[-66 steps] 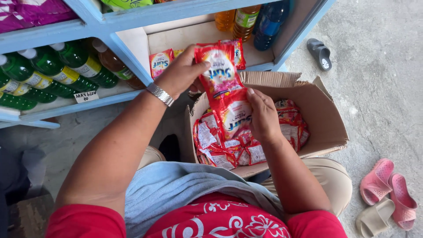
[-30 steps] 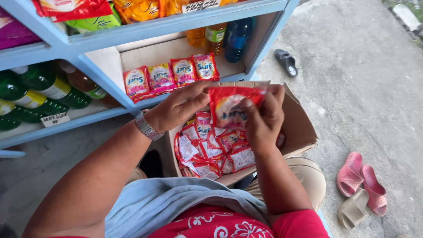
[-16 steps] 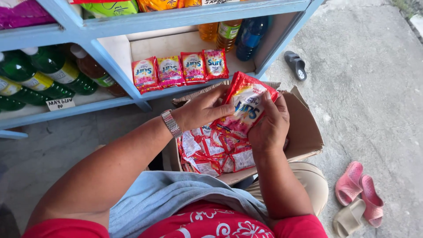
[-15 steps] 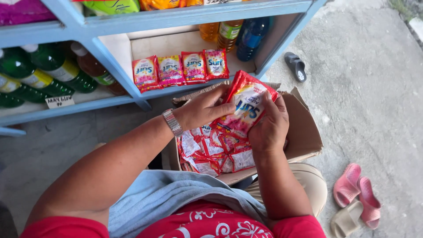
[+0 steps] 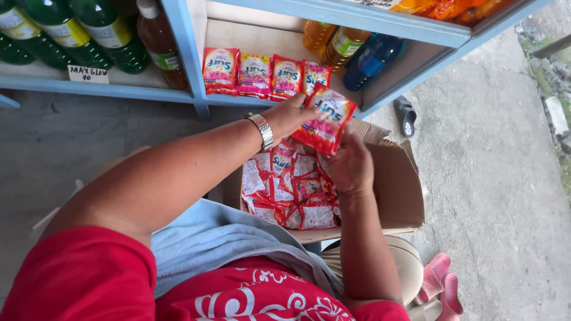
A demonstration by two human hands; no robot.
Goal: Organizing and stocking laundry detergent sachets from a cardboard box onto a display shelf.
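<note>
The left hand (image 5: 291, 116) and the right hand (image 5: 352, 166) both pinch a small stack of red sachets (image 5: 326, 120), the left gripping its upper left edge and the right closing on its lower edge, so the stack is held up above an open cardboard box (image 5: 398, 190) resting on the person's lap. More red sachets (image 5: 291, 190) fill the box, and a row of the same sachets (image 5: 256, 74) stands on the blue shelf (image 5: 333, 12) just beyond the hands, with bottles (image 5: 351, 50) beside them.
</note>
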